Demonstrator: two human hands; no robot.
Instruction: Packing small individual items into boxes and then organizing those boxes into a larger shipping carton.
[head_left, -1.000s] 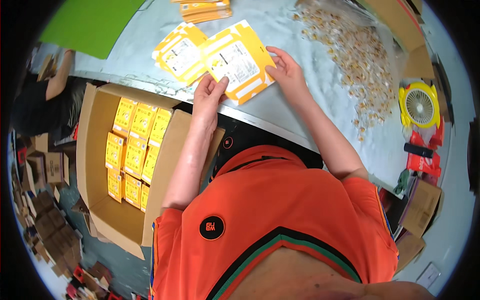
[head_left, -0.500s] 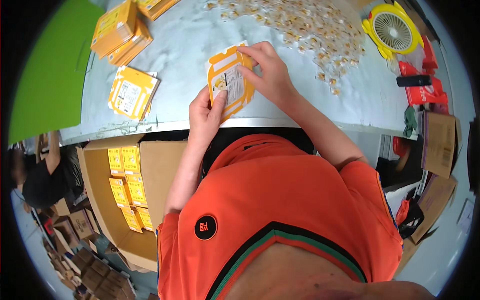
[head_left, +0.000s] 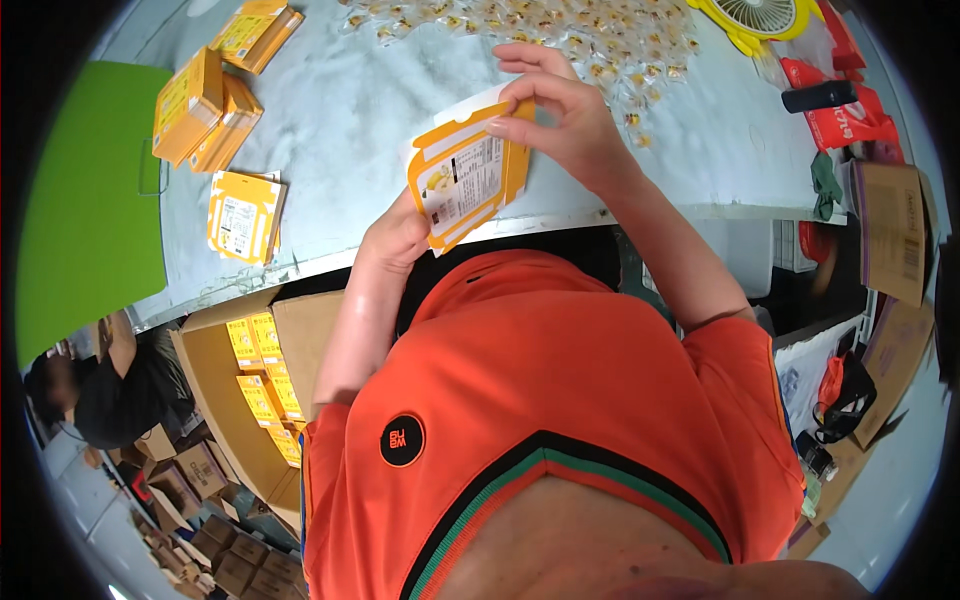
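A flat, yellow-orange printed carton point(head_left: 465, 185) is held between my hands above the near part of the table. My left hand point(head_left: 396, 238) grips its lower left edge, its fingers partly hidden behind the card. My right hand point(head_left: 565, 115) pinches the upper right edge between thumb and index finger, the other fingers stretched out beyond it. Along that right edge a side panel stands at an angle to the printed face. A white flap shows at the carton's far end. To the left lies a small pile of flat cartons point(head_left: 240, 215).
Bundles of flat cartons point(head_left: 188, 105) stand at the far left. Many small clear packets point(head_left: 590, 45) spread across the back. A yellow fan point(head_left: 760, 15), black cylinder point(head_left: 820, 96) and red bag point(head_left: 850, 125) are right. Below left, a cardboard box point(head_left: 215, 385) holds yellow cartons; another person point(head_left: 130, 385) is beyond.
My left thumb has left the carton's printed face for its edge. The right side panel now stands out more, with my right hand on it. The whole view has shifted and turned slightly.
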